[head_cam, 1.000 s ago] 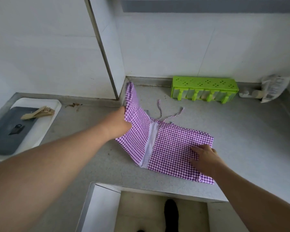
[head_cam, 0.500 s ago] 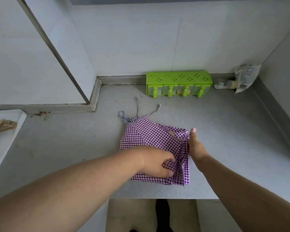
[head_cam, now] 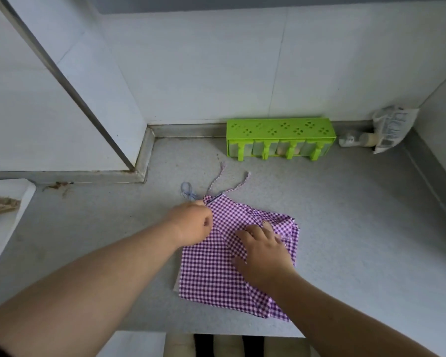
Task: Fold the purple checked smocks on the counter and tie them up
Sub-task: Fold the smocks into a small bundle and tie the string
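Note:
A purple checked smock (head_cam: 211,274) lies folded into a rough square on the grey counter (head_cam: 358,240). Two thin checked ties (head_cam: 229,181) trail from its far edge toward the wall, and a pale blue loop of string (head_cam: 187,189) lies just left of them. My left hand (head_cam: 191,222) pinches the smock's far left corner. My right hand (head_cam: 263,251) lies flat on the right half of the cloth, fingers spread, pressing it down.
A bright green rack (head_cam: 281,137) stands against the back wall. A small bottle (head_cam: 355,139) and a plastic packet (head_cam: 394,124) sit in the far right corner. A white tray (head_cam: 5,222) is at the left. The counter's front edge (head_cam: 229,332) runs just below the smock.
The left flap, held upright a second ago, now lies folded over. My left hand went from the cloth's middle to its far left corner. My right hand moved from the right edge onto the top.

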Demonstrator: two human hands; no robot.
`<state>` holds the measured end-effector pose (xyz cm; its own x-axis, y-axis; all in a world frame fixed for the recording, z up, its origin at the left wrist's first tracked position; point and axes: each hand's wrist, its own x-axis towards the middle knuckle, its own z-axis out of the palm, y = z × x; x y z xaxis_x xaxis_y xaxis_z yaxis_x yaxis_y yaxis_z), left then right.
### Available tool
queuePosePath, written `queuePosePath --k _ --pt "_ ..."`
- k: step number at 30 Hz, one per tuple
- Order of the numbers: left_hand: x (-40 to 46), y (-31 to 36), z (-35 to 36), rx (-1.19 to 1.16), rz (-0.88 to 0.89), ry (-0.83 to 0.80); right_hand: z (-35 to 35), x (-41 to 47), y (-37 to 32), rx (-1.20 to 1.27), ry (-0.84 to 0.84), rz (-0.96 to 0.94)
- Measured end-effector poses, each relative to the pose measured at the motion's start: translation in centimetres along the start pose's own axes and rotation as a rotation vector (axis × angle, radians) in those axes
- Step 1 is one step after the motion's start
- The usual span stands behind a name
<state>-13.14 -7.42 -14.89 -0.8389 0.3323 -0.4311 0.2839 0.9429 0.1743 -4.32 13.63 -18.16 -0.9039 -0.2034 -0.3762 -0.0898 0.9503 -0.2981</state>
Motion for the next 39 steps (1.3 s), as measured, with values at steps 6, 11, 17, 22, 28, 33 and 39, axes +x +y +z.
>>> queuePosePath --k 6,11,17,22,28,33,39 --pt "3.1 -6.5 -0.5 0.041 -0.072 -0.005 1.2 1.4 1.0 -0.028 -0.147 0.043" --pt "6.8 -8.8 0.1 0.116 0.054 -0.055 1.1 2.7 0.2 -0.017 -0.176 0.095" --pt "8.1 -10.2 0.8 0.234 0.064 -0.010 1.1 3.0 0.3 -0.020 -0.168 0.124" --pt "6.9 -13.5 0.2 0.306 -0.034 -0.052 1.6 3.2 0.5 -0.022 -0.161 0.118" --pt "5.0 -18.3 -1.1 0.329 -0.218 -0.198 1.4 3.0 0.1 -0.023 -0.163 0.127" --pt "3.8 -14.5 -2.5 0.285 0.008 0.113 1.5 2.4 0.1 -0.025 -0.172 0.129" --pt "1.8 -3.7 0.2 0.299 0.712 0.036 1.8 1.3 -0.5 -0.069 0.025 0.209"
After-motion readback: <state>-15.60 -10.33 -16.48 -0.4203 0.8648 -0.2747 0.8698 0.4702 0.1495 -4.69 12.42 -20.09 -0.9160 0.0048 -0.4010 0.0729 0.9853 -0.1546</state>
